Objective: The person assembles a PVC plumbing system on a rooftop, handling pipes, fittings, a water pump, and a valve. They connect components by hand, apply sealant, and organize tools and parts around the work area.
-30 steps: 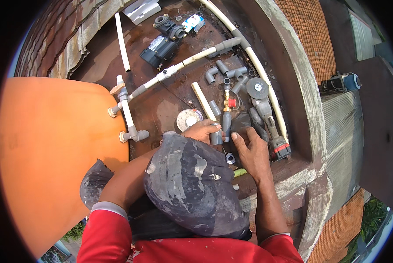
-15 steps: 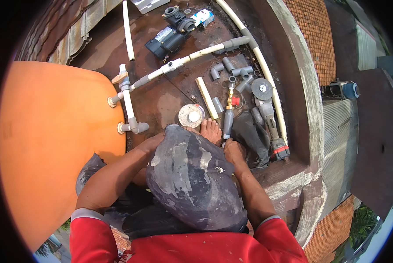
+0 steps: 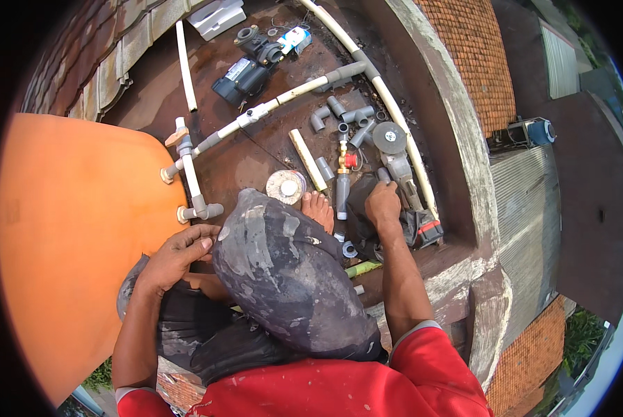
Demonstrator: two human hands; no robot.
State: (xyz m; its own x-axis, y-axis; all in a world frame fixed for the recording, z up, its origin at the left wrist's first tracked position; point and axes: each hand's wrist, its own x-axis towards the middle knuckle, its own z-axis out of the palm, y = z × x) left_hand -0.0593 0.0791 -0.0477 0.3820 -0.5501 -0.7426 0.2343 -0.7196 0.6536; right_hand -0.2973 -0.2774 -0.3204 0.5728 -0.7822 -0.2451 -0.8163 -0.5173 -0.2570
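Observation:
My right hand (image 3: 383, 205) is closed at the lower end of a grey pipe fitting (image 3: 384, 175), above a black cloth-like bag (image 3: 363, 212). Beside it lies an angle grinder (image 3: 397, 163) with a grey disc. To the left of the bag, a brass valve with a red part (image 3: 347, 162) joins a grey pipe piece (image 3: 343, 194). My left hand (image 3: 176, 258) is beside my raised knee, thumb and fingers drawn together; whatever they hold, if anything, cannot be made out. A round tin with a white cap (image 3: 286, 185) stands by my bare foot.
An orange tank (image 3: 89, 243) fills the left side, with white pipework (image 3: 263, 109) running from it. Grey elbows and tees (image 3: 357, 117) lie near a cut cream pipe (image 3: 307, 160). Farther off sits a dark water pump (image 3: 245, 73). A low wall (image 3: 457, 111) borders the right.
My right hand has moved from beside the foot up and right to the grey fitting. My left hand has drawn back left, out from behind the knee. The whole view has shifted slightly.

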